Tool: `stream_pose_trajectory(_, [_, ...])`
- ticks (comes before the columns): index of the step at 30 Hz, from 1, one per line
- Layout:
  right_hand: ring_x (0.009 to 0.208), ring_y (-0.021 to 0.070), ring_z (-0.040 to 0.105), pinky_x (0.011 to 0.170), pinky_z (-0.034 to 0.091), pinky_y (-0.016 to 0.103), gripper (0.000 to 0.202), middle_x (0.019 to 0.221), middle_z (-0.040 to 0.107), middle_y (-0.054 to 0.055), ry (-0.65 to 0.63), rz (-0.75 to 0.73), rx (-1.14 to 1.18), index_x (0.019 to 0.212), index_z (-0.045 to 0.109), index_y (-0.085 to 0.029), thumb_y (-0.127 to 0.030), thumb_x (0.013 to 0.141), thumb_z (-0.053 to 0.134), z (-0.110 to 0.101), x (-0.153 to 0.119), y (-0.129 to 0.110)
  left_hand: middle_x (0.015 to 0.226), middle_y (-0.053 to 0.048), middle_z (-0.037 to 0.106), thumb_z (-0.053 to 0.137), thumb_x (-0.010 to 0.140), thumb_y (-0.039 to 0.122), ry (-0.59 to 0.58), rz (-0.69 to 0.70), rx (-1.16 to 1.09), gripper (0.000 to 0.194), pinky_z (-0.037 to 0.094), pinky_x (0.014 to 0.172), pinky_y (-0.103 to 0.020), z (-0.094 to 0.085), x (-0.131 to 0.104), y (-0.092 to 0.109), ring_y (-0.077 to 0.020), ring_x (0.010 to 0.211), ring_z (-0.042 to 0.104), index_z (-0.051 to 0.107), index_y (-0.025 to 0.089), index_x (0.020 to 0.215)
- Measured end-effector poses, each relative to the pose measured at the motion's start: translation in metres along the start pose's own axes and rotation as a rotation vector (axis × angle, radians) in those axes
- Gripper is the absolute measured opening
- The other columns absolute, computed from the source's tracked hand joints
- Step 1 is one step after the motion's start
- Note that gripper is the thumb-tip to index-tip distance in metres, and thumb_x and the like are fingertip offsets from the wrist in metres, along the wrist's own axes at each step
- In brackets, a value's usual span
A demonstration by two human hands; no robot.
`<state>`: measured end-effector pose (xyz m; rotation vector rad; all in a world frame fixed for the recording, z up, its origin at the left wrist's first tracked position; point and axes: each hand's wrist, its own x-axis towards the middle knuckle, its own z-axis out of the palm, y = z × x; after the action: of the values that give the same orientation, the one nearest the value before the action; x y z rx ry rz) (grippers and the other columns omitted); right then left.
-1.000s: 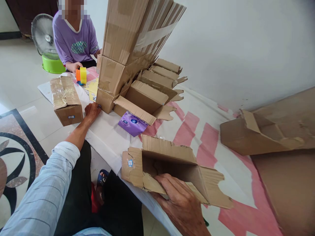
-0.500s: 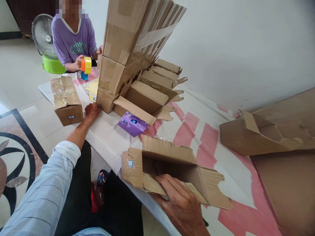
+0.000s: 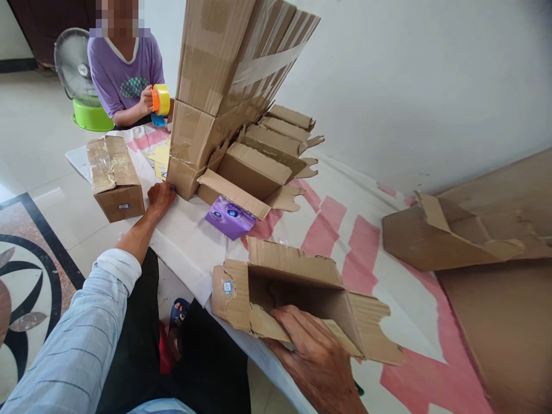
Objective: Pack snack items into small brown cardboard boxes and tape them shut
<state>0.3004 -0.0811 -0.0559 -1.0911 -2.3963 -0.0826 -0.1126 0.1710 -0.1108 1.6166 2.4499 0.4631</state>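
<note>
- The right hand [image 3: 310,356] is partly bent over the near side of an open box [image 3: 295,290], fingers on top and thumb outside, holding it.
- The left hand [image 3: 161,196] is curled at the bottom corner of a tall box stack [image 3: 207,115]. Its fingertips are hidden, so I can't tell if it grips anything.
- The open box sits on the tabletop [image 3: 202,224], right at the near edge. It could tip off if pulled too far toward the lap.
- The tall stack could wobble or fall if its bottom gets a hard push, because it is so high.
- The closed box [image 3: 115,178] is at the edge too, so a bump from the left arm could knock it down.
- Pressing hard could bend or rip the open box's floppy flaps.
- Counting: one open box in front, one closed box, one tall stack, one purple piece [image 3: 230,217], one tape tool [image 3: 160,100] in the other person's hand [image 3: 146,100], one fan [image 3: 74,63].
- The row of open boxes [image 3: 254,167] has at least three; they overlap, so I can't count exactly.
</note>
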Motion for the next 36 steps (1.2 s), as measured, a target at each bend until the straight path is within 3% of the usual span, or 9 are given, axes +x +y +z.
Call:
stream_pose_trajectory(16, [0.081,0.0231,0.072,0.078,0.052,0.036,0.026,0.089,0.076,0.005,-0.004,-0.041,-0.056,0.106,0.069,-0.023,-0.035,0.122,0.053,-0.002,0.004,-0.001,0.138,-0.02,0.084,0.06,0.105,0.028,-0.003,-0.012,-0.019,0.041,0.058,0.106,-0.045,-0.002,-0.005,0.005,-0.0392,0.132,0.076,0.088,0.024,0.135])
stream_pose_trajectory(24, [0.08,0.0227,0.073,0.077,0.052,0.034,0.029,0.088,0.075,0.004,-0.003,-0.056,-0.052,0.106,0.067,-0.023,-0.038,0.124,0.05,-0.004,0.006,-0.002,0.141,-0.018,0.084,0.069,0.1,0.029,-0.015,0.011,-0.044,0.044,0.058,0.107,-0.041,-0.006,-0.002,0.002,-0.0375,0.132,0.076,0.087,0.023,0.14])
stream_pose_trajectory(36, [0.082,0.0239,0.074,0.08,0.052,0.036,0.025,0.09,0.077,0.006,-0.011,-0.026,-0.027,0.107,0.069,-0.024,-0.034,0.122,0.052,-0.003,0.004,-0.002,0.138,-0.02,0.084,0.064,0.102,0.027,0.012,0.018,-0.048,0.042,0.057,0.11,-0.043,0.002,0.006,-0.001,-0.0382,0.133,0.076,0.09,0.022,0.134])
